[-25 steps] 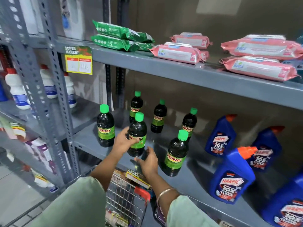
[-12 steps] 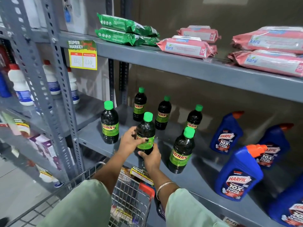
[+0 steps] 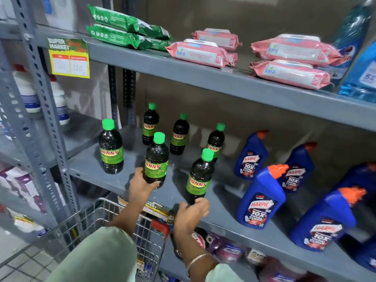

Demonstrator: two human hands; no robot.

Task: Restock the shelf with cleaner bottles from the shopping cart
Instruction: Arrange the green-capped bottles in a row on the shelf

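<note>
Several dark Sunny cleaner bottles with green caps stand upright on the grey middle shelf (image 3: pixel 223 218). My left hand (image 3: pixel 141 186) grips the base of the front middle Sunny bottle (image 3: pixel 156 159), which stands near the shelf's front edge. My right hand (image 3: pixel 191 211) curls around the bottom of the front right Sunny bottle (image 3: pixel 200 178). Another Sunny bottle (image 3: pixel 110 147) stands alone to the left, and three more stand in a back row (image 3: pixel 180 135). The wire shopping cart (image 3: pixel 105 218) with its red handle is below my arms; its contents are hidden.
Blue Harpic bottles (image 3: pixel 261 198) with orange caps fill the shelf's right side. Pink Kara wipe packs (image 3: pixel 200 52) and green packs (image 3: pixel 122 27) lie on the upper shelf. A perforated grey upright (image 3: pixel 42 94) stands at left, with white bottles (image 3: pixel 59 102) behind it.
My right hand left the middle bottle and moved right to the base of the front right bottle. My left hand slid lower on the middle bottle. The camera moved closer.
</note>
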